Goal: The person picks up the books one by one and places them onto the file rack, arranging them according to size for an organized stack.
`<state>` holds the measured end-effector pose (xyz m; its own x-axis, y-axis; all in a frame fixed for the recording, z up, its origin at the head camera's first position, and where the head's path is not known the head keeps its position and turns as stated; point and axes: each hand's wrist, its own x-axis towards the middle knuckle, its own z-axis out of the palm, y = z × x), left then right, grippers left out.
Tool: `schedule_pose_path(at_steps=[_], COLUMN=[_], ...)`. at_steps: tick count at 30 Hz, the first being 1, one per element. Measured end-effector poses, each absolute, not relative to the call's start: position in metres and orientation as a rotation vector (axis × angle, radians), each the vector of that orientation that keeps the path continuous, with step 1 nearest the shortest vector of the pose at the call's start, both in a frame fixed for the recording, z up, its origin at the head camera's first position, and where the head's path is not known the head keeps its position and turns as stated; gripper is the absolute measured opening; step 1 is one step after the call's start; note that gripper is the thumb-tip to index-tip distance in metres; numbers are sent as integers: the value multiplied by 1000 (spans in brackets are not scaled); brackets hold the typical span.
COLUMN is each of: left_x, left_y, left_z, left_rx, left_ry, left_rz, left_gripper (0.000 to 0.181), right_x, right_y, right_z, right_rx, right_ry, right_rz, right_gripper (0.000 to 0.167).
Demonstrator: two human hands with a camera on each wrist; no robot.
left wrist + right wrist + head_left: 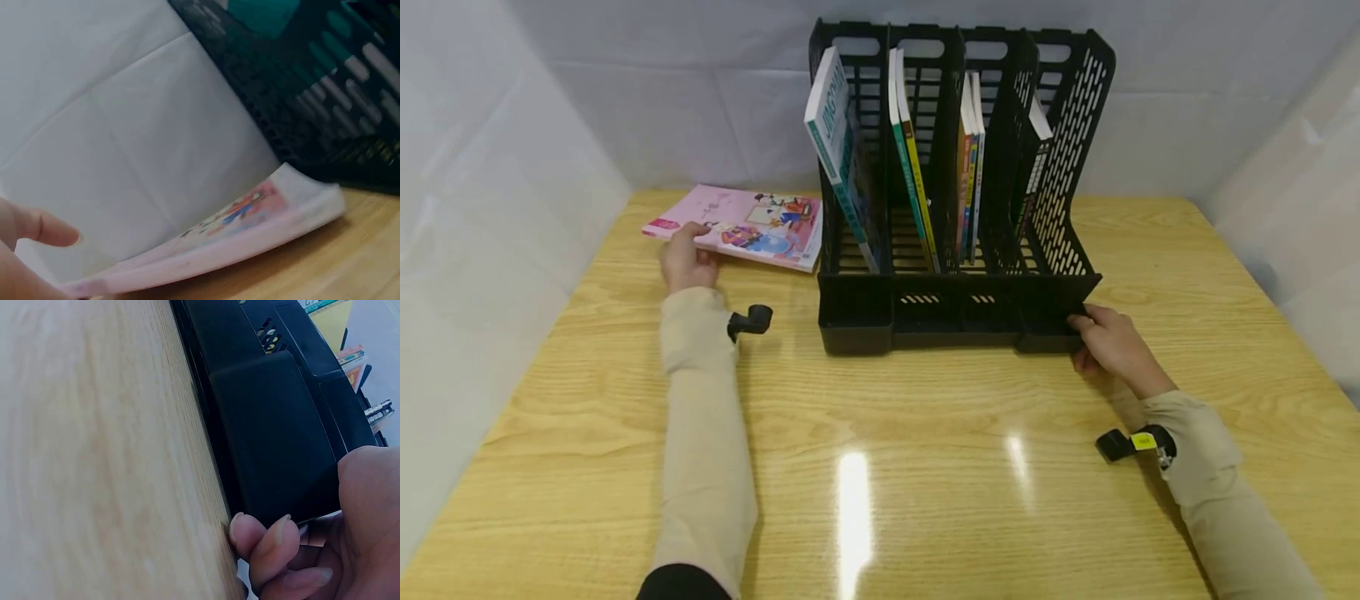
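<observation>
A pink picture-covered book point(767, 221) lies flat at the left of a black desktop book rack point(955, 312). My left hand point(687, 258) holds the book at its near left edge, thumb over the cover; in the left wrist view the book point(244, 240) bends a little, its far end beside the rack's perforated side. My right hand point(1112, 342) grips the rack's front right corner. From the right wrist view, the thumb of that hand point(369, 506) lies along the rack's front point(275, 437), with curled fingers at its end.
Upright books stand in the rack's compartments: a teal-and-white one point(842, 167) leans at left, then a green and yellow pair point(913, 175), several thin ones point(972, 179) and a dark one point(1033, 175). A wooden table point(925, 467) is backed by white cloth point(722, 108).
</observation>
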<state>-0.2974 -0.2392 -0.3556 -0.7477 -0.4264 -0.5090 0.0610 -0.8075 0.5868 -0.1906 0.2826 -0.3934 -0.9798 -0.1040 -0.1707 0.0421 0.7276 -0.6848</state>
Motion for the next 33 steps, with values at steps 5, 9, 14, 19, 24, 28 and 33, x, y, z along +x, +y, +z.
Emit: schedule_pose_path(at_steps=[5,9,14,19,24,28,33], left_x=[-293,-291,-299,-307,-311,-315,-314], left_y=[-215,-202,-202,-210,-220,-226,-228], left_z=[-356,-363,-375,-382,-384,-386,-387], left_rx=[915,851,838,838,822,802,751], left_ry=[-1034,-1059,-926,-571,-472,-451,-579], left_rz=[-2436,-2431,-2494,-2693,-2953,-3079,-3162], left_gripper=[91,108,114,98,76,78,75], right_x=[-191,-193,-195,-195,-194,-193,-192], right_y=[282,281,282,282,282,282,281], right_z=[-393,-394,-394,-394,-394,-394,-393], right_rx=[-47,-50,-53,-51,-57,-59,-56], right_ry=[2739,2741,2747,2745,2754,2753,2747], right_rz=[-1091,-1095,-1080,-1072,-1061,-1068,-1081], right_gripper=[43,43,44,44,43,42,42])
